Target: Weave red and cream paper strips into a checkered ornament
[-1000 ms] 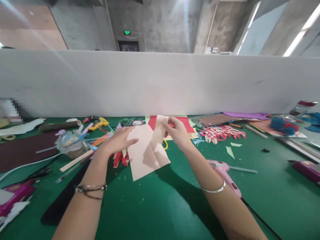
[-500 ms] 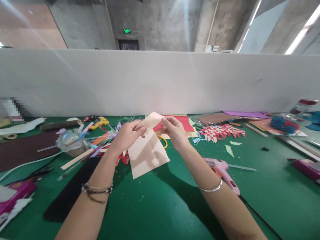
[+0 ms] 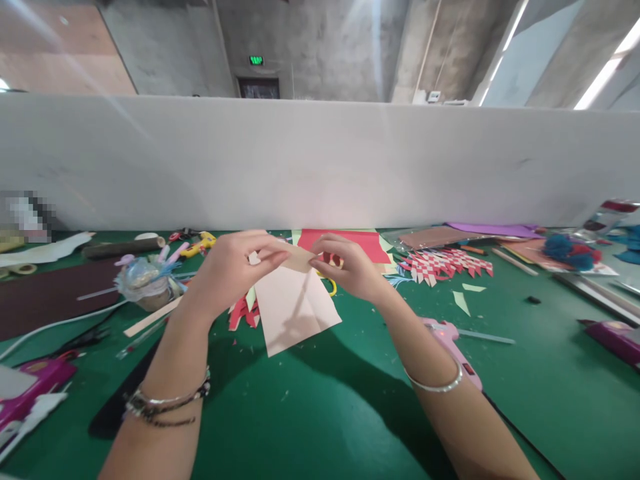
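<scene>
A pale pink sheet of paper (image 3: pixel 295 310) lies on the green table mat (image 3: pixel 310 407), its far edge folded over toward me. My left hand (image 3: pixel 227 270) pinches that folded edge at its left end. My right hand (image 3: pixel 350 267) pinches the same edge at its right end. Both hands are closed on the paper, a little above the mat. A red sheet (image 3: pixel 350 241) lies just behind the pink one, partly hidden by my right hand.
A pink glue gun (image 3: pixel 453 347) lies by my right forearm. Red-and-white woven strips (image 3: pixel 445 263) lie to the right. Left are a jar of tools (image 3: pixel 143 287), a yellow glue gun (image 3: pixel 197 245), red scraps (image 3: pixel 243 313) and a dark sheet (image 3: pixel 45 300). A white partition (image 3: pixel 320 167) closes the back.
The paper's far edge was lifted by my right hand, then my left hand joined it; both have brought the edge down and toward me into a fold.
</scene>
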A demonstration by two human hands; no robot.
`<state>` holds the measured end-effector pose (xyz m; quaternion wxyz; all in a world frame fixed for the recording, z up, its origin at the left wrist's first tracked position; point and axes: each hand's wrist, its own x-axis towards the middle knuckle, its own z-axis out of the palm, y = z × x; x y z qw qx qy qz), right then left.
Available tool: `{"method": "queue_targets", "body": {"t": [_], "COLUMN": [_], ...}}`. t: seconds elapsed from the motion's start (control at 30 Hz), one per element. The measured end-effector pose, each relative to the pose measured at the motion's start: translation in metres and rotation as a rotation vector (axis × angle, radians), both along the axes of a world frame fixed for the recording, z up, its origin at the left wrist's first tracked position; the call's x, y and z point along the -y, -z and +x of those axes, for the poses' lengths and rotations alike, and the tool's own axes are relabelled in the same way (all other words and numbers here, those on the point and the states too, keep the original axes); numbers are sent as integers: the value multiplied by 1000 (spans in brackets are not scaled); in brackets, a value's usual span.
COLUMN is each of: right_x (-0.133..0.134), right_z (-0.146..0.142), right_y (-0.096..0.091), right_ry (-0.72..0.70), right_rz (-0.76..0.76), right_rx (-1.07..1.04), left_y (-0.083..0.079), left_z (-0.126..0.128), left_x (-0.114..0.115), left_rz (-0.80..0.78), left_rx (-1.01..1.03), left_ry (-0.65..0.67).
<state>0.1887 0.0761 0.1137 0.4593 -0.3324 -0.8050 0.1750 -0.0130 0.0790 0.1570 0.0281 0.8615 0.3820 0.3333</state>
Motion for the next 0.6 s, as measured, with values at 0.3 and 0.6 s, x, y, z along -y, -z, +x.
{"method": "queue_targets", "body": {"t": [0.3,0.6], "right_x": [-4,9], "right_z": [-8,-16], "right_y": [7,-1], "right_ry": [1,-159], "right_rz": [-170,-226], "right_rx": [-139,-130], "left_y": [-2,2], "left_z": [-6,-1], "left_x": [1,1], "left_rz": [161,12], "left_rx": [484,734], "left_ry": [16,55]}}
